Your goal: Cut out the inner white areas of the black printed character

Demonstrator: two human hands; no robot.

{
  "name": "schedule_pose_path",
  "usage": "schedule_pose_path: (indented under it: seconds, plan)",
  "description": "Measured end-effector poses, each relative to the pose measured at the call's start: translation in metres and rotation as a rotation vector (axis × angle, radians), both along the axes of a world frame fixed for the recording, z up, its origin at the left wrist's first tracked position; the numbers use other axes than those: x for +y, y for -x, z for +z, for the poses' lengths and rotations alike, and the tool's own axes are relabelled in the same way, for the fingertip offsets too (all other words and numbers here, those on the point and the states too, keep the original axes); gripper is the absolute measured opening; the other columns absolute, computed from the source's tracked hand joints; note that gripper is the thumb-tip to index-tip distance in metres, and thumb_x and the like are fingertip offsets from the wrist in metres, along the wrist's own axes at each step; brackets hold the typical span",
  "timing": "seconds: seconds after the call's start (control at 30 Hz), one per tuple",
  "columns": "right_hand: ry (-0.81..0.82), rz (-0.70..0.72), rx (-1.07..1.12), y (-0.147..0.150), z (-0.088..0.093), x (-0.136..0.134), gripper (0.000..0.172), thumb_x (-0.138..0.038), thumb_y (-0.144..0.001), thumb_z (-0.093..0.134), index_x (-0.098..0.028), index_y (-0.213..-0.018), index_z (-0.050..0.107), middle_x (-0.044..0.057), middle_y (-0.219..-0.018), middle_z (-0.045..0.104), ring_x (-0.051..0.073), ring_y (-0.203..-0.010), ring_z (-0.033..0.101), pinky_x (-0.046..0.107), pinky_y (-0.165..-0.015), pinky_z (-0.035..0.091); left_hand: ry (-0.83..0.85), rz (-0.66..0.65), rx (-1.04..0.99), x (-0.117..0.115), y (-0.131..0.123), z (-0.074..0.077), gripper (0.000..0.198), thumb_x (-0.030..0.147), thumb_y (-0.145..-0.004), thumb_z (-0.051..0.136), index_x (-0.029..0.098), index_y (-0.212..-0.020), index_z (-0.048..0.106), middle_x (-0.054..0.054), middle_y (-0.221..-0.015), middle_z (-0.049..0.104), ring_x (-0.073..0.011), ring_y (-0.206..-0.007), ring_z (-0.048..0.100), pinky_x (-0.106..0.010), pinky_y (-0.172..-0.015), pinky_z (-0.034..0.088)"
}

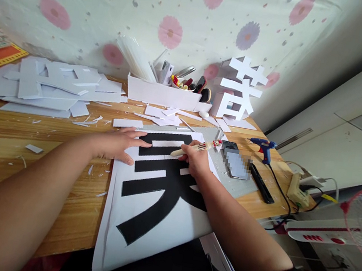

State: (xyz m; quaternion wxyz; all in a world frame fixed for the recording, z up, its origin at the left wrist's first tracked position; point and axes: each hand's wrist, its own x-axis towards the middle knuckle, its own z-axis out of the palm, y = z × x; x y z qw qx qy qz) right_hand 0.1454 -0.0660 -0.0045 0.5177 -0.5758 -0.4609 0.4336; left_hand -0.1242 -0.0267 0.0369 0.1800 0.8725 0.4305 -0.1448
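A white sheet [133, 257] printed with a large black character [144, 189] lies over a white board at the table's front edge. My left hand [120, 144] rests on the sheet's left side with fingers spread, the fingertips reaching the black strokes. In my right hand [196, 159] is a cream pen [178, 152], tilted, with slots near its top and a small red-and-white ornament at the end. Its tip is over the upper part of the character; whether it touches the paper I cannot tell. A grey cutting mat [244, 190] shows beneath the sheet.
A phone [237, 161], a black bar-shaped object [261, 183] and a blue glue gun [264, 147] lie at right. A white box [163, 94] holds tools and clear sticks. Cut white letter pieces [51, 81] are stacked at left; a white 3D character [239, 89] stands behind. Scraps litter the table.
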Motion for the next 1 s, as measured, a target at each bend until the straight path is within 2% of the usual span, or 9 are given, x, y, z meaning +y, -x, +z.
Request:
schedule_pose_path:
  seconds: [0.13,0.23,0.43,0.63,0.8,1.0]
  plan:
    - [-0.029,-0.078,0.013,-0.019,0.000,0.004,0.030,-0.036,-0.059,0.069,-0.025,-0.060,0.041,-0.009,-0.040,0.045,0.012,-0.040,0.048,0.027,-0.045,0.045,0.006,-0.009,-0.013,0.002,0.002,-0.002,0.076,0.038,-0.082,0.066,0.039,-0.153,0.040,-0.002,-0.170,0.013,-0.0346,-0.156,0.006,-0.055,-0.122,0.019]
    - [-0.049,-0.052,-0.043,-0.024,-0.001,0.001,0.029,-0.036,-0.062,0.071,-0.024,-0.059,0.045,-0.007,-0.042,0.051,0.013,-0.043,0.051,0.025,-0.044,0.040,0.005,-0.009,-0.021,0.004,0.003,-0.005,0.077,0.040,-0.081,0.068,0.039,-0.153,0.041,-0.002,-0.170,0.013,-0.0347,-0.156,0.006,-0.054,-0.122,0.019]
    - [-0.088,0.025,-0.126,-0.022,-0.005,-0.003,0.029,-0.039,-0.068,0.072,-0.023,-0.060,0.049,-0.006,-0.045,0.055,0.012,-0.044,0.047,0.025,-0.045,0.035,-0.003,-0.015,-0.038,0.004,0.004,-0.004,0.075,0.037,-0.081,0.068,0.035,-0.152,0.044,-0.006,-0.170,0.015,-0.0361,-0.156,0.009,-0.053,-0.123,0.021]
    - [-0.096,0.030,-0.180,-0.024,-0.007,-0.001,0.029,-0.037,-0.069,0.072,-0.023,-0.059,0.049,-0.006,-0.046,0.055,0.011,-0.045,0.046,0.025,-0.048,0.035,-0.012,-0.027,-0.053,0.007,0.007,-0.009,0.075,0.039,-0.080,0.069,0.043,-0.151,0.043,-0.001,-0.170,0.016,-0.0366,-0.156,0.010,-0.056,-0.121,0.023]
    - [-0.078,0.082,-0.142,-0.024,-0.006,-0.001,0.028,-0.031,-0.066,0.069,-0.024,-0.055,0.044,-0.007,-0.042,0.050,0.011,-0.044,0.044,0.025,-0.047,0.034,-0.006,-0.012,-0.021,0.006,0.006,-0.009,0.075,0.035,-0.083,0.068,0.040,-0.152,0.041,-0.002,-0.171,0.011,-0.0360,-0.156,0.006,-0.056,-0.122,0.021]
    - [-0.067,0.020,-0.026,-0.027,-0.004,0.002,0.029,-0.038,-0.065,0.071,-0.024,-0.058,0.047,-0.006,-0.042,0.053,0.012,-0.042,0.048,0.025,-0.043,0.033,-0.007,-0.020,-0.049,0.003,0.005,-0.005,0.073,0.035,-0.082,0.067,0.035,-0.151,0.044,-0.005,-0.170,0.014,-0.0362,-0.156,0.009,-0.055,-0.122,0.022]
